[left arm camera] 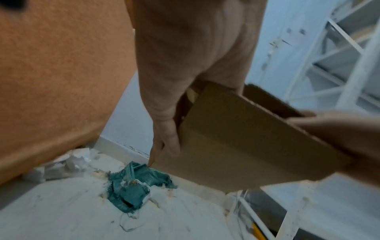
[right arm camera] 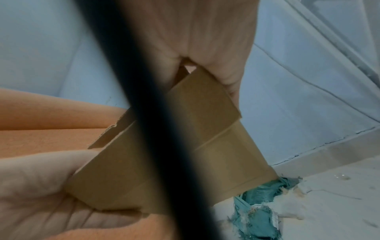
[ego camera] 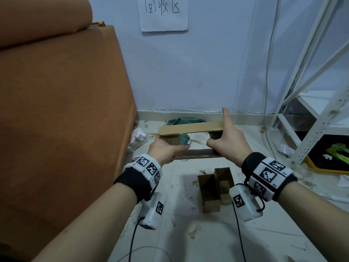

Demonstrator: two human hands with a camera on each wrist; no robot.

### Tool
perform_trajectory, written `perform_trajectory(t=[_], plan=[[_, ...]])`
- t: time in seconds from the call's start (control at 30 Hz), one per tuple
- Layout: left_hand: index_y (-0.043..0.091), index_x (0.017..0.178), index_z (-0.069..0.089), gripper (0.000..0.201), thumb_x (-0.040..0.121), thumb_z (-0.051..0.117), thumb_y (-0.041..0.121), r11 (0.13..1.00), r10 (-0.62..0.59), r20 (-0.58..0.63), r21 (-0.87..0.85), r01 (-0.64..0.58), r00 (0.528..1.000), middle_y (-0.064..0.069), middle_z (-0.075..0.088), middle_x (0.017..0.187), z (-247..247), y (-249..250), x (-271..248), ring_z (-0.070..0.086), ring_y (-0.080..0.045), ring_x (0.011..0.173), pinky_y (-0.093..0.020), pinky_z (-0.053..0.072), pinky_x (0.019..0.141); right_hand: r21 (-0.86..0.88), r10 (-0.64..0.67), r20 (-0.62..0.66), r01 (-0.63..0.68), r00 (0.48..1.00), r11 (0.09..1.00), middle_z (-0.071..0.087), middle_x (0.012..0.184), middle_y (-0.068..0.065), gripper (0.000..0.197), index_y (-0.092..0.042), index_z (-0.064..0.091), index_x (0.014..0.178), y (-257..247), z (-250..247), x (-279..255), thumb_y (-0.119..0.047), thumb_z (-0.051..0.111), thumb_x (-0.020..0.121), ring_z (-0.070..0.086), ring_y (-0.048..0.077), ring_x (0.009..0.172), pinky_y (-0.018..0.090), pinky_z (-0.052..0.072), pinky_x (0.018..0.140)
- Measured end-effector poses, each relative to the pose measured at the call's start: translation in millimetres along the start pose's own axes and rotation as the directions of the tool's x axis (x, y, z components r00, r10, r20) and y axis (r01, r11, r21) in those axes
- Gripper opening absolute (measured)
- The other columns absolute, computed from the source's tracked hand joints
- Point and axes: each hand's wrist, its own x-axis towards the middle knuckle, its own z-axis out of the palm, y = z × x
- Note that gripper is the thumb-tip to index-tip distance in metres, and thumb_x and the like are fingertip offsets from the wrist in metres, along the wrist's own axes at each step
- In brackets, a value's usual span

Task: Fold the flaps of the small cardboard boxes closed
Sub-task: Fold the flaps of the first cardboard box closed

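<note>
Up in the air, between both hands, is a small cardboard box point(ego camera: 190, 140), held above the white floor point(ego camera: 188, 233) and in front of the blue wall point(ego camera: 198, 72). The left hand point(ego camera: 165, 151) grips the left end of the box, with its thumb lying along the near flap and its fingers curled under and around that end. The right hand point(ego camera: 227, 138) holds the right end, with its thumb bent down on the near side; its first finger points straight up, and the rest of its fingers are tucked behind the box where they are hard to see. The far flap point(ego camera: 190, 127) of the box sticks up and the top is not closed. Seen from the left wrist, the box point(left arm camera: 242, 142) is tilted, and the left hand point(left arm camera: 185, 65) wraps its edge. Seen from the right wrist, a black cable point(right arm camera: 148, 113) crosses in front of the box point(right arm camera: 195, 154). Down on the floor, near the person, stand two more boxes point(ego camera: 214, 188) side by side, with their tops open. A green rag point(ego camera: 184, 121) lies on the floor by the wall, behind the held box. On the left is a big orange couch point(ego camera: 62, 110). On the right is a white metal shelf point(ego camera: 309, 120). A sheet of paper point(ego camera: 163, 13) with writing hangs on the wall
</note>
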Motion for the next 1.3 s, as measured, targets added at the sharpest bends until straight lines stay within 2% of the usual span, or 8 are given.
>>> perform_trajectory(t=[0.13, 0.27, 0.4, 0.53, 0.7, 0.9, 1.1, 1.3], plan=[[0.011, 0.062, 0.060, 0.032, 0.070, 0.081, 0.032, 0.992, 0.031, -0.101, 0.127, -0.018, 0.994, -0.003, 0.056, 0.060, -7.6, 0.8, 1.3, 0.052, -0.019, 0.058, -0.026, 0.042, 0.054, 0.156, 0.005, 0.051, -0.013, 0.999, 0.988, 0.054, 0.113, -0.003, 0.097, -0.037, 0.004, 0.156, -9.0, -7.0, -0.1, -0.023, 0.062, 0.080, 0.058, 0.018, 0.079, 0.025, 0.046, 0.061], [0.009, 0.073, 0.058, 0.018, 0.065, 0.070, 0.020, 0.999, 0.037, -0.012, -0.024, -0.037, 0.999, -0.005, 0.051, 0.065, -11.0, 6.7, -1.2, 0.048, -0.019, 0.060, -0.029, 0.037, 0.056, 0.183, 0.002, 0.090, -0.019, 0.996, 0.983, 0.053, 0.113, 0.002, 0.071, -0.029, 0.023, 0.155, -17.0, -13.9, -0.6, -0.019, 0.050, 0.090, 0.056, 0.023, 0.102, 0.030, 0.050, 0.068], [0.013, 0.094, 0.049, 0.019, 0.078, 0.050, 0.003, 0.948, 0.039, 0.083, -0.319, -0.011, 0.996, -0.007, 0.050, 0.086, -5.2, 14.4, -8.5, 0.050, -0.020, 0.077, -0.033, 0.045, 0.065, 0.126, 0.017, 0.051, -0.023, 0.999, 0.992, 0.062, 0.112, 0.015, 0.059, -0.020, 0.027, 0.152, -9.1, -13.9, 4.6, -0.013, 0.036, 0.094, 0.055, 0.025, 0.084, 0.041, 0.050, 0.072], [0.010, 0.082, 0.043, 0.025, 0.079, 0.032, -0.012, 0.878, 0.046, 0.041, -0.479, -0.020, 0.998, -0.009, 0.042, 0.080, -7.0, 18.2, -8.9, 0.049, -0.022, 0.068, -0.039, 0.051, 0.070, 0.174, 0.000, -0.019, 0.003, 1.000, 0.985, 0.057, 0.117, 0.006, 0.058, -0.029, 0.034, 0.152, 8.4, -9.9, 5.4, -0.010, 0.035, 0.097, 0.057, 0.023, 0.082, 0.041, 0.053, 0.077], [0.003, 0.107, 0.049, 0.035, 0.081, 0.032, -0.013, 0.820, 0.050, 0.088, -0.572, 0.009, 0.995, -0.020, 0.057, 0.105, -15.0, 15.9, -6.8, 0.066, -0.031, 0.092, -0.048, 0.059, 0.084, 0.303, 0.006, -0.074, 0.017, 0.997, 0.953, 0.065, 0.109, 0.023, 0.029, -0.015, 0.064, 0.115, 31.5, -8.3, 5.9, -0.026, 0.041, 0.100, 0.059, 0.035, 0.095, 0.044, 0.048, 0.081], [0.007, 0.101, 0.055, 0.014, 0.091, 0.044, 0.008, 0.699, 0.094, 0.252, -0.706, 0.116, 0.963, -0.015, 0.063, 0.097, -18.0, 18.0, -9.8, 0.063, -0.031, 0.092, -0.051, 0.056, 0.085, 0.147, -0.164, -0.022, 0.165, 0.986, 0.975, 0.049, 0.144, -0.003, 0.046, -0.033, 0.039, 0.149, 42.3, -3.2, -5.1, -0.020, 0.040, 0.105, 0.041, 0.005, 0.126, 0.023, 0.033, 0.107], [0.010, 0.086, 0.060, 0.022, 0.084, 0.072, 0.028, 0.710, 0.030, 0.181, -0.697, 0.107, 0.983, -0.006, 0.061, 0.085, -15.4, 15.1, -0.8, 0.061, -0.024, 0.089, -0.048, 0.051, 0.097, -0.019, -0.335, 0.057, 0.336, 0.941, 0.942, 0.034, 0.156, -0.004, 0.058, -0.026, 0.036, 0.150, 56.9, 12.3, -7.4, -0.001, 0.045, 0.100, 0.028, 0.016, 0.147, 0.025, 0.020, 0.119], [0.000, 0.104, 0.062, 0.017, 0.088, 0.064, -0.005, 0.726, -0.072, 0.010, -0.685, 0.059, 0.997, -0.013, 0.069, 0.092, -13.2, 5.0, 16.8, 0.069, -0.021, 0.077, -0.039, 0.059, 0.080, -0.124, -0.258, 0.384, 0.326, 0.886, 0.937, 0.008, 0.164, -0.008, 0.072, -0.034, 0.016, 0.155, 54.1, 25.5, -15.2, -0.063, 0.033, 0.091, 0.002, 0.014, 0.152, 0.038, 0.009, 0.124]])
